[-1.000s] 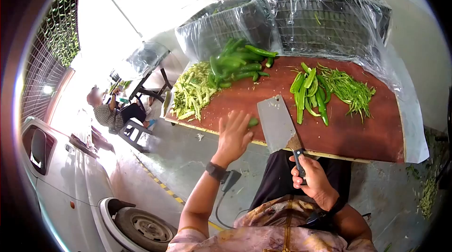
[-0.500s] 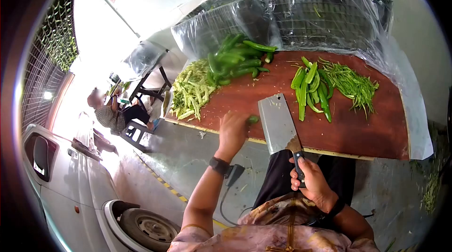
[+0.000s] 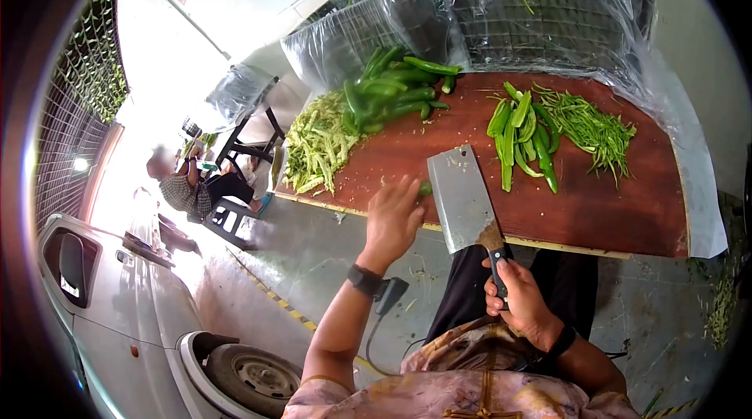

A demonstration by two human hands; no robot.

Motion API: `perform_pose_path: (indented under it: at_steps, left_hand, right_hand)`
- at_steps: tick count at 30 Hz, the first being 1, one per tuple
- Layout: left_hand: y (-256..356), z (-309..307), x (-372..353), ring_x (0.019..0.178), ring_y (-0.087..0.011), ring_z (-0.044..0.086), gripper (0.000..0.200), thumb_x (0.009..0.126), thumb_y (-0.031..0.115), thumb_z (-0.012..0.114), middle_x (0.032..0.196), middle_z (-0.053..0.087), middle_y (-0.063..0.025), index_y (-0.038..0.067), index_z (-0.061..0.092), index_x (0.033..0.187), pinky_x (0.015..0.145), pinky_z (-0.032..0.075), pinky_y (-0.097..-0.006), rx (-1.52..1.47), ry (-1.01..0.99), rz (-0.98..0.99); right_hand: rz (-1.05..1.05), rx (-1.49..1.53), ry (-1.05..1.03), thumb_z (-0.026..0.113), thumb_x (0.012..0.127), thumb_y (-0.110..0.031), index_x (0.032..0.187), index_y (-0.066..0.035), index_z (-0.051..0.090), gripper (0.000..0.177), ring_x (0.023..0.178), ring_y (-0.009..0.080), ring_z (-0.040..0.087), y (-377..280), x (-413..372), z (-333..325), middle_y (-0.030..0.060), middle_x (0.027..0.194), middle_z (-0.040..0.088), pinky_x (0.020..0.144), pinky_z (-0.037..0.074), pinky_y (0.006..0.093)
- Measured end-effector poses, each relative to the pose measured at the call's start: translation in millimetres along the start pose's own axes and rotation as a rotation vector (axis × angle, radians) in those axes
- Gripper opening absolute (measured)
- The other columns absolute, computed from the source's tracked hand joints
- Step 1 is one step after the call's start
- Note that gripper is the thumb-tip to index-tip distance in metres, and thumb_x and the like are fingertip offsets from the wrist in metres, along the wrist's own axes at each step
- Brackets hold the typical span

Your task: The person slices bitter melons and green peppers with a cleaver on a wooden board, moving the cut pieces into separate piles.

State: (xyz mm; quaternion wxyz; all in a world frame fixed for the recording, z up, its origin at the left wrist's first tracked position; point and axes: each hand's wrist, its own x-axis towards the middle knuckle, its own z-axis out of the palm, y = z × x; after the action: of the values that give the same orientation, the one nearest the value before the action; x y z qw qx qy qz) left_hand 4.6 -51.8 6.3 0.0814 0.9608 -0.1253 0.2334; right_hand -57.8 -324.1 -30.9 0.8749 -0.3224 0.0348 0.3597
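Note:
My right hand (image 3: 518, 297) is wrapped round the black handle of a cleaver (image 3: 462, 198). Its broad blade lies tilted over the front edge of the red-brown board (image 3: 376, 176), with a rusty patch near the handle. To the left of the blade, my left hand (image 3: 393, 223) is over the board's edge, fingers bent over a green pepper (image 3: 425, 188). Only the pepper's tip shows beyond the fingers; the rest is hidden. Split green peppers (image 3: 518, 137) lie right of the blade, beside a heap of thin green shreds (image 3: 591, 133). Whole green peppers (image 3: 392, 94) are piled at the back left.
Pale pepper cores and seeds (image 3: 317, 149) are heaped at the board's left end. Plastic-covered black crates (image 3: 548, 23) stand behind it. Further left, a person (image 3: 184, 184) sits on a stool (image 3: 229, 221). A silver vehicle (image 3: 129, 309) stands at lower left.
My left hand has shifted slightly up and right, its fingers a little more extended over the pepper. The cleaver stays in my right hand, almost unmoved. The view has tilted slightly.

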Motion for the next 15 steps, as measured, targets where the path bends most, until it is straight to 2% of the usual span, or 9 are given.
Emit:
perform_pose_path:
  at_steps: [11,15]
  left_hand:
    - [-3,2,-3,0.121,-0.0389,0.049,0.047,0.092,0.020,0.058,0.140,0.053,-0.0181,0.005,0.055,0.136,0.105,0.037,-0.0478,-0.031,0.025,0.049]
    - [-5,4,-3,0.123,-0.0375,0.048,0.047,0.090,0.021,0.059,0.141,0.051,-0.0165,0.005,0.054,0.135,0.103,0.037,-0.0490,-0.033,0.025,0.063]
  right_hand:
    - [0.013,-0.067,0.061,0.047,0.104,-0.036,0.119,-0.009,0.049,0.031,0.053,0.0098,0.042,3,7,8,0.0013,0.072,0.048,0.052,0.039,0.0290]
    - [-0.021,-0.075,0.044,0.048,0.104,-0.036,0.118,-0.008,0.048,0.031,0.054,0.0097,0.041,-2,24,15,0.0014,0.074,0.047,0.052,0.037,0.0282]
